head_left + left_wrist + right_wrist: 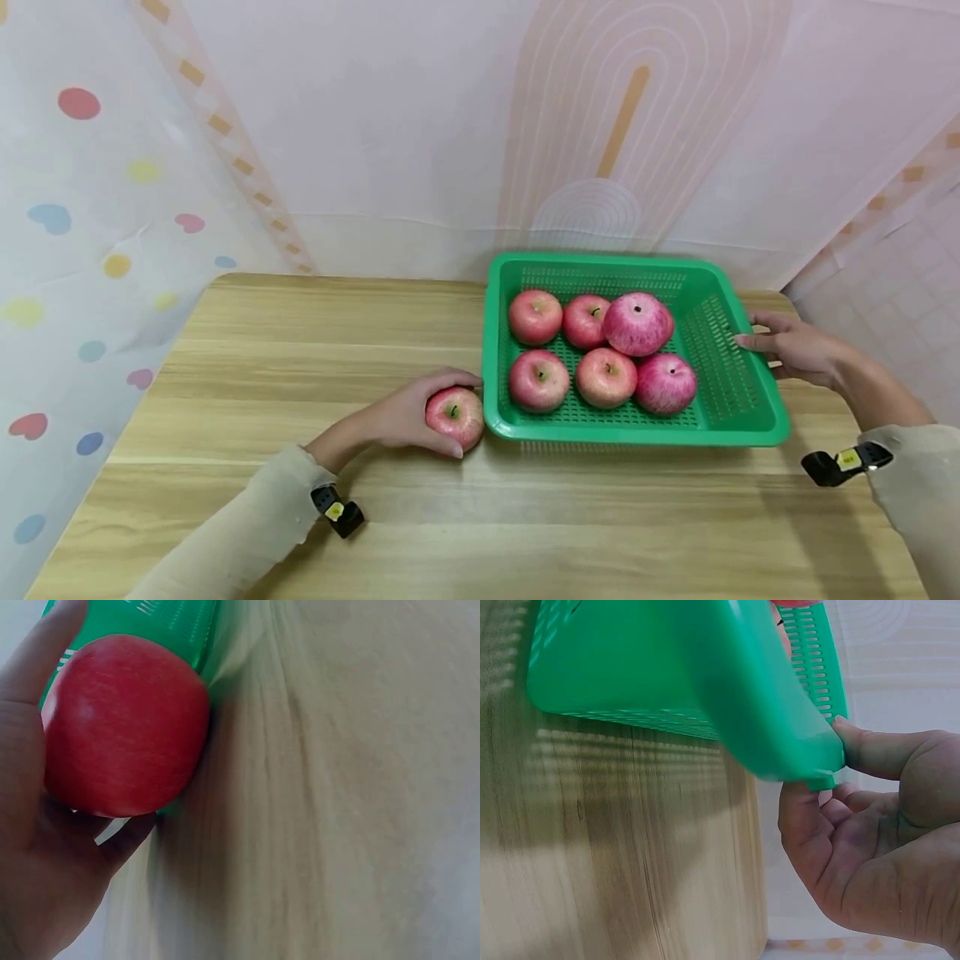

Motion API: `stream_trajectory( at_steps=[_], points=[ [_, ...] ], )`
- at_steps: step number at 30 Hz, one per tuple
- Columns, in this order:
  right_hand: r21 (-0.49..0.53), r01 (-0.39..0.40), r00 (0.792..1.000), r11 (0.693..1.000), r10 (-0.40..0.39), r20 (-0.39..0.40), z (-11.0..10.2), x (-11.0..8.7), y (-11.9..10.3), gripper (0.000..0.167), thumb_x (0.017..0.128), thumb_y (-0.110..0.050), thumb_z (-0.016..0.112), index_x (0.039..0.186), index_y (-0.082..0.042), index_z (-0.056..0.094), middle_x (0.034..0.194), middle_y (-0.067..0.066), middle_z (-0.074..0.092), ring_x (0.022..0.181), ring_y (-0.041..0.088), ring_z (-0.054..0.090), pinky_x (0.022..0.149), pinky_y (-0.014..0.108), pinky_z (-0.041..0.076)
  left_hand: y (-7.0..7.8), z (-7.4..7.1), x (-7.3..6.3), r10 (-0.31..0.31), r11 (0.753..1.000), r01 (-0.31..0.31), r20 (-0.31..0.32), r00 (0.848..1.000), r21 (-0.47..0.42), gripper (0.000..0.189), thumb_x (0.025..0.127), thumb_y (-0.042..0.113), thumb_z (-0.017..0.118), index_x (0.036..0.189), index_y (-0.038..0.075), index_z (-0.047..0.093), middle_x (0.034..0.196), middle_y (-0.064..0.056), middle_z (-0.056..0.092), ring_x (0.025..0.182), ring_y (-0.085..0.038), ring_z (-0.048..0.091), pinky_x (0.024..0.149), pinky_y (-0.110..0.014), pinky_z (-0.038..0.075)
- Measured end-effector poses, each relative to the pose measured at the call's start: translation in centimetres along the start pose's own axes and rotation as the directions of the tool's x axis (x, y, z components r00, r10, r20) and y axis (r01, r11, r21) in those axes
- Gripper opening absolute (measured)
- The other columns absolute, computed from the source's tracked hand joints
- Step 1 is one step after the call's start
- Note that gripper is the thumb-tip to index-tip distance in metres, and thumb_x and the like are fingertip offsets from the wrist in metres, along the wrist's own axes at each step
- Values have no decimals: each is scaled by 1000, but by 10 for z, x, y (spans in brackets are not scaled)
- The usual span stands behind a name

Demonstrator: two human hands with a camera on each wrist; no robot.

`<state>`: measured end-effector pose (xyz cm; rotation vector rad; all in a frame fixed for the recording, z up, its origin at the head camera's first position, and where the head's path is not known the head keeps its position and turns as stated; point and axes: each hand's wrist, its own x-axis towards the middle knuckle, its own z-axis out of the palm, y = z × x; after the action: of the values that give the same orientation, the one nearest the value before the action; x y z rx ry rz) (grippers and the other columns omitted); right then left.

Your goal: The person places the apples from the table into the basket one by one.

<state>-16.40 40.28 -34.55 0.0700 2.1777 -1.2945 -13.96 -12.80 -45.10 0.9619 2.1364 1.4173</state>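
A green plastic basket (600,435) with slotted walls holds several red and pink apples (539,381). One deeper pink apple (637,323) rests on top of others there. Outside the basket, against its left side, a single apple (454,417) sits at table level. My left hand (408,414) grips this apple from the left, thumb and fingers curved round it; the left wrist view shows its red side (127,724) in the palm. At the basket's right end my right hand (806,350) pinches the rim between thumb and curled fingers, also seen in the right wrist view.
Everything stands on a light wooden table (300,358). A pale patterned cloth (405,125) hangs close behind its back edge, and a dotted one (97,250) at the left. Each sleeve carries a small black wrist device (337,510).
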Motion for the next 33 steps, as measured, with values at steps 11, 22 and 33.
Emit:
stream_trajectory(
  at_steps=[11,22,33],
  points=[
    [17,-3,1000,1000,3,-2,-2,0,1,23,110,-13,44,131,-2,43,101,1,67,91,14,69,78,38,59,-5,6,2,34,999,-34,3,999,-25,71,73,19,94,135,12,60,130,-2,63,118,-18,60,102,-33,49],
    [3,7,1000,1000,-7,-1,-2,1,2,32,110,-12,43,138,3,37,103,1,66,92,14,69,79,40,59,-2,5,2,4,1000,-4,6,1000,-14,61,77,25,91,130,14,63,125,0,65,111,-17,62,96,-32,52],
    [2,-3,1000,1000,3,-2,0,0,-1,30,110,-13,43,135,3,38,102,1,65,91,14,68,79,38,59,3,-6,-2,-67,997,69,60,996,-38,55,82,24,86,130,14,62,119,-2,65,104,-20,63,90,-33,55]
  ],
)
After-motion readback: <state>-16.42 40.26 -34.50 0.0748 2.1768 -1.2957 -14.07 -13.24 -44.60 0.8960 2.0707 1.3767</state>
